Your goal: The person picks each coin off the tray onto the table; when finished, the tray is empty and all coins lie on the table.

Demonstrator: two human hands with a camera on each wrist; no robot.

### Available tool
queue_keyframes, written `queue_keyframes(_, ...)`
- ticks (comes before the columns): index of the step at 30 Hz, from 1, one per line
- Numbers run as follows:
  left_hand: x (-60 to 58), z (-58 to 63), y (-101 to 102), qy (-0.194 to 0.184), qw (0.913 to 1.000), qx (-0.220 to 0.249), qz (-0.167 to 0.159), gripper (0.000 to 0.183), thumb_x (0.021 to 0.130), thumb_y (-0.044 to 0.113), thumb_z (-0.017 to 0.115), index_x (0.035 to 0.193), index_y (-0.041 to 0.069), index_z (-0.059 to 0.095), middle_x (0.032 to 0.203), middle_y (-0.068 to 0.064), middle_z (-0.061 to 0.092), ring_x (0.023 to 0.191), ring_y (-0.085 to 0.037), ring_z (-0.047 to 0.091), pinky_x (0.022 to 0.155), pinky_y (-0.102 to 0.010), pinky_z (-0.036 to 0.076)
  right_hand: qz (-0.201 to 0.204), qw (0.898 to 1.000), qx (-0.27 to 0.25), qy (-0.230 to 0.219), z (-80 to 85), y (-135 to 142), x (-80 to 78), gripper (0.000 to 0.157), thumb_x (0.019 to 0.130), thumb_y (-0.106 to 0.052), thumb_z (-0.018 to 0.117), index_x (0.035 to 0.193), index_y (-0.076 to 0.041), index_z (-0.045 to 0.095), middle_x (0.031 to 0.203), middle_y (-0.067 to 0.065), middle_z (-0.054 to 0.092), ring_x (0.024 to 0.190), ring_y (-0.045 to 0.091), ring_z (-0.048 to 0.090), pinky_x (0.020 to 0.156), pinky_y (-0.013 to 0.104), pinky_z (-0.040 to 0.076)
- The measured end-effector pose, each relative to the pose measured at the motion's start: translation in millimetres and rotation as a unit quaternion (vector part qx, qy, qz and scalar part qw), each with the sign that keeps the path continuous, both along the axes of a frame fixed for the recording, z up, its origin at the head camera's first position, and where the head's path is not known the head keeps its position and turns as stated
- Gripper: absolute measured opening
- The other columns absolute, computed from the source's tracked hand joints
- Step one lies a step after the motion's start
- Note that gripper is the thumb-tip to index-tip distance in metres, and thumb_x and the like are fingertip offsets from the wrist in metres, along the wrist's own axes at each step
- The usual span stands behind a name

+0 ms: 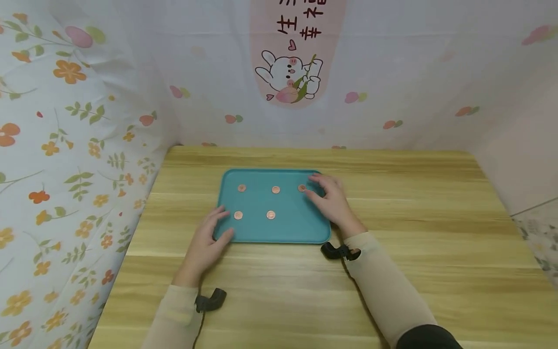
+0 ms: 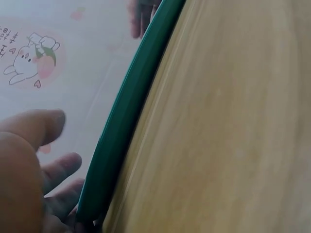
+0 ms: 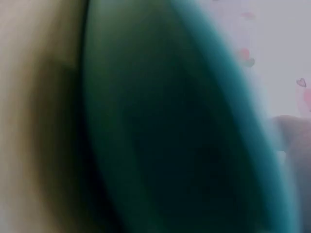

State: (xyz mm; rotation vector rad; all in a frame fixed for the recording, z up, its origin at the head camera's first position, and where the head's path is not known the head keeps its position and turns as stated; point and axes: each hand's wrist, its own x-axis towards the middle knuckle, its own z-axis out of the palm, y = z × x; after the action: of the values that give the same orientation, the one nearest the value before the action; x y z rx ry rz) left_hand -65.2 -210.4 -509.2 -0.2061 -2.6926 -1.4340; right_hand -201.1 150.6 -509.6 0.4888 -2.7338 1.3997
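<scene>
A teal tray (image 1: 296, 230) lies on the wooden table, with several small copper-coloured coins (image 1: 271, 214) spread over it in two rows. At the tray's left side my left hand (image 1: 207, 245) has its fingers spread, fingertips over the left rim. In the left wrist view those fingers (image 2: 73, 162) are beside the tray's edge (image 2: 119, 116). My right hand (image 1: 333, 201) reaches over the right side, its thumb tip close to the back-right coin (image 1: 302, 188) and its fingers near the far rim. Only a blurred bit of that hand (image 3: 299, 145) shows beside the tray in the right wrist view.
The wooden table (image 1: 436, 232) extends to the right of the tray and in front of it. Behind stands a white cloth (image 1: 196, 63) with a rabbit print, and a flowered cloth (image 1: 78, 194) hangs along the left. Black wrist cameras (image 1: 211, 300) are strapped over both sleeves.
</scene>
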Motion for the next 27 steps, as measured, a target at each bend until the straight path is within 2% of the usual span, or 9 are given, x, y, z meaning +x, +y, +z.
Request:
queue_keyframes(2, 1.2, -0.6, -0.1, 0.007, 0.9997, -0.021, -0.002, 0.050, 0.101, 0.020, 0.071, 0.146, 0.000, 0.060, 0.165, -0.020, 0.043, 0.157, -0.044, 0.028, 0.124, -0.069, 0.020, 0.017, 0.999, 0.051, 0.001, -1.2, -0.7, 2.2, 0.062, 0.102, -0.032, 0.072, 0.154, -0.003, 0.055, 0.165, 0.019, 0.044, 0.155, 0.048, 0.021, 0.124, 0.065, 0.016)
queue_keyframes(5, 2.2, -1.3, 1.1, 0.013, 0.9992, -0.037, -0.006, 0.050, 0.100, 0.020, 0.072, 0.145, 0.000, 0.061, 0.164, -0.022, 0.043, 0.157, -0.046, 0.027, 0.124, -0.070, 0.020, 0.036, 0.991, 0.129, -0.005, -1.1, -1.7, 5.6, 0.078, 0.102, -0.041, 0.070, 0.164, -0.004, 0.041, 0.172, 0.020, 0.029, 0.158, 0.051, 0.011, 0.124, 0.070, 0.007)
queue_keyframes(7, 2.3, -1.1, 2.3, 0.017, 0.9991, -0.038, -0.007, 0.050, 0.099, 0.020, 0.072, 0.144, 0.000, 0.061, 0.164, -0.022, 0.043, 0.157, -0.046, 0.026, 0.123, -0.070, 0.021, 0.041, 0.985, 0.167, -0.007, -0.8, -2.5, 6.8, 0.085, 0.101, -0.046, 0.069, 0.166, -0.004, 0.035, 0.174, 0.020, 0.024, 0.158, 0.051, 0.009, 0.123, 0.071, 0.006)
queue_keyframes(9, 2.2, -1.8, 3.2, 0.020, 0.9989, -0.042, -0.006, 0.051, 0.099, 0.020, 0.073, 0.144, 0.000, 0.061, 0.164, -0.022, 0.043, 0.157, -0.046, 0.026, 0.123, -0.070, 0.021, 0.041, 0.981, 0.188, -0.006, -0.3, -3.7, 7.3, 0.086, 0.101, -0.049, 0.067, 0.167, -0.005, 0.034, 0.175, 0.019, 0.022, 0.158, 0.050, 0.010, 0.122, 0.072, 0.007)
queue_keyframes(12, 2.8, -2.3, 4.4, 0.022, 0.9985, -0.050, -0.005, 0.052, 0.099, 0.021, 0.074, 0.144, 0.000, 0.061, 0.165, -0.021, 0.042, 0.157, -0.046, 0.024, 0.123, -0.070, 0.020, 0.037, 0.980, 0.195, -0.004, 0.8, -5.2, 8.3, 0.079, 0.102, -0.048, 0.067, 0.165, -0.007, 0.041, 0.175, 0.018, 0.023, 0.158, 0.049, 0.012, 0.122, 0.072, 0.009)
queue_keyframes(19, 4.8, -2.4, 5.8, 0.021, 0.9982, -0.057, -0.006, 0.053, 0.098, 0.022, 0.074, 0.144, 0.000, 0.062, 0.165, -0.022, 0.042, 0.157, -0.047, 0.023, 0.122, -0.072, 0.019, 0.029, 0.984, 0.174, 0.015, 2.3, -6.3, 10.1, 0.053, 0.103, -0.040, 0.071, 0.149, -0.016, 0.065, 0.171, 0.021, 0.031, 0.156, 0.051, 0.020, 0.123, 0.072, 0.011)
queue_keyframes(25, 4.4, -3.4, 5.8, 0.020, 0.9981, -0.057, -0.007, 0.052, 0.098, 0.022, 0.075, 0.144, 0.002, 0.062, 0.166, -0.021, 0.041, 0.158, -0.046, 0.022, 0.123, -0.071, 0.019, 0.046, 0.976, 0.210, 0.034, 0.8, -6.0, 9.2, 0.053, 0.104, -0.040, 0.069, 0.155, -0.025, 0.061, 0.172, 0.022, 0.028, 0.156, 0.054, 0.017, 0.122, 0.073, 0.011)
queue_keyframes(27, 4.6, -3.6, 5.6, 0.022, 0.9980, -0.058, -0.008, 0.052, 0.098, 0.022, 0.075, 0.144, 0.002, 0.062, 0.165, -0.021, 0.041, 0.158, -0.046, 0.022, 0.122, -0.072, 0.019, 0.047, 0.976, 0.210, 0.033, -0.1, -6.4, 9.0, 0.050, 0.104, -0.040, 0.068, 0.152, -0.026, 0.063, 0.173, 0.021, 0.027, 0.157, 0.054, 0.016, 0.122, 0.073, 0.010)
